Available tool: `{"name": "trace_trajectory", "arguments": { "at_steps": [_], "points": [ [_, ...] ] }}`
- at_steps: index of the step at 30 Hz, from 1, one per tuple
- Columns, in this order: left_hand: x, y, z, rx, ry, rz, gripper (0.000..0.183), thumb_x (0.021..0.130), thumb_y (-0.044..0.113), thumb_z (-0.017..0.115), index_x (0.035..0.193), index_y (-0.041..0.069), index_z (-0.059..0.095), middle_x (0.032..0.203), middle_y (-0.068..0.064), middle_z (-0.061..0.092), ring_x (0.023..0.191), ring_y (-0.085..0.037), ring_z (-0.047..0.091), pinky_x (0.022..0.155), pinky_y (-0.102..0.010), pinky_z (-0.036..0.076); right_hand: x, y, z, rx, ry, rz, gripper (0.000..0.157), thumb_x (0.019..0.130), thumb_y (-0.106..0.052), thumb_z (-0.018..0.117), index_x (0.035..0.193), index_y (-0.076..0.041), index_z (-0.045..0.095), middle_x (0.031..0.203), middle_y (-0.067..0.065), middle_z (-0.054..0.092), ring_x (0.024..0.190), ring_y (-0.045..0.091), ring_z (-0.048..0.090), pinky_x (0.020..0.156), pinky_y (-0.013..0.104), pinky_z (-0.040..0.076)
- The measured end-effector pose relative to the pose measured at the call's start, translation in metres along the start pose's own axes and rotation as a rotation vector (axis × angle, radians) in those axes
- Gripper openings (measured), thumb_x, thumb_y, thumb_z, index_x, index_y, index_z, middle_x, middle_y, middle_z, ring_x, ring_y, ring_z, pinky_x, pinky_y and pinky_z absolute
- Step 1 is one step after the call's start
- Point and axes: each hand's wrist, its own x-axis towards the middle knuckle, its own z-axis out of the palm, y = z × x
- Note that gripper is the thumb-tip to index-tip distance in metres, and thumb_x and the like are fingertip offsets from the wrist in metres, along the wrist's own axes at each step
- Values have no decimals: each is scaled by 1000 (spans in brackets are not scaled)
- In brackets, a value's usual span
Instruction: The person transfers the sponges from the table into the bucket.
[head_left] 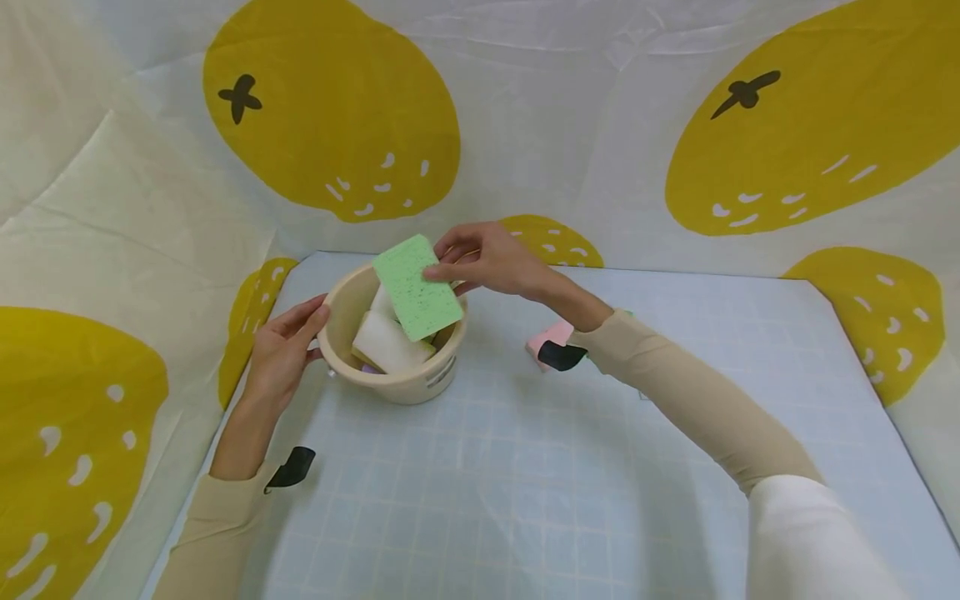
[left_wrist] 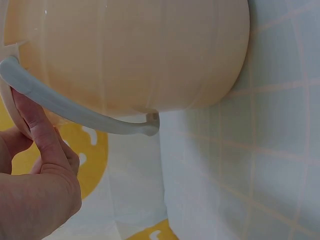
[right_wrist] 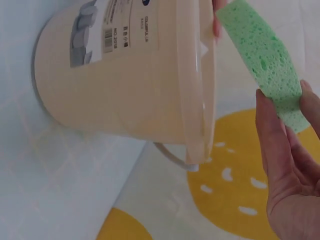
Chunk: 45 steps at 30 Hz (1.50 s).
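A cream plastic bucket [head_left: 420,390] stands at the back left of the table. My left hand [head_left: 281,350] pinches its rim on the left side, thumb on one face and fingers on the other. In the left wrist view the grey handle [left_wrist: 80,110] hangs down past those fingers. Over the bucket's mouth my right hand [head_left: 491,262] holds a green sponge [head_left: 416,287] between thumb and fingers; its pores show in the right wrist view. Inside the bucket lie a white sponge [head_left: 390,343] and other pieces, partly hidden by the green one.
A pink sponge [head_left: 547,340] lies on the table, partly covered by the right sleeve and its black strap [head_left: 562,357]. White cloth with yellow fruit prints [head_left: 337,108] rises along the table's back and left edges. The tabletop [head_left: 465,500] has a pale blue grid.
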Motion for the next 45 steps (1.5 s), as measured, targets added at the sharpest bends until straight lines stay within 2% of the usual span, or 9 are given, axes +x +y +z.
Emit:
{"name": "trace_trajectory", "arguments": {
  "at_steps": [6,11,21,23,29,32,36,41,45],
  "points": [
    [0,0,-1,-12,-7,11,62,91,42,76,144,12,61,136,0,60,103,-12,62,75,-19,59,11,5,19,9,-14,-10,31,88,-22,84,110,-4,70,98,12,72,86,29,71,75,44,63],
    [-1,0,-1,-28,-17,24,63,92,40,76,144,10,60,129,4,62,102,-13,62,73,-18,59,19,7,35,29,-46,-18,29,88,-17,84,108,-2,70,97,13,72,87,30,70,76,51,62],
    [1,-2,0,-44,-20,42,63,91,38,77,144,7,60,123,6,65,98,-12,62,72,-19,59,27,12,58,-11,-87,-23,29,88,-18,84,105,0,69,94,11,72,83,24,70,73,45,63],
    [1,-2,0,-45,-18,37,63,91,38,77,144,8,60,124,7,65,99,-12,62,72,-19,59,28,13,62,-43,-88,-35,29,87,-19,85,104,-1,70,93,10,72,82,22,70,71,42,63],
    [1,-2,0,-45,-5,27,63,92,38,76,144,9,60,128,3,63,100,-12,63,72,-19,59,34,14,71,-285,-49,-126,29,85,-26,87,96,-6,70,89,2,71,82,12,66,77,22,56],
    [1,-2,1,-47,-6,35,62,92,38,76,144,9,60,129,3,63,100,-11,63,72,-18,59,35,13,77,-366,-41,-161,30,84,-28,88,94,-7,70,89,2,70,81,10,65,78,18,53],
    [1,-3,2,-92,-34,72,60,94,32,76,144,3,59,124,3,65,97,-10,64,70,-19,59,36,10,82,-425,-46,-211,34,83,-30,89,94,-5,69,89,2,70,81,9,65,77,16,52],
    [1,-5,2,-112,-46,87,58,95,29,75,143,1,59,120,5,67,95,-9,65,69,-20,60,35,14,81,-390,-58,-227,32,85,-30,87,99,-5,72,91,3,71,83,10,66,78,17,53],
    [1,-4,2,-103,-36,68,59,94,31,76,143,3,59,122,5,66,98,-11,64,70,-20,60,28,19,72,-337,-59,-157,31,92,-34,80,106,-8,71,96,1,71,87,10,66,79,20,54]
  ]
}}
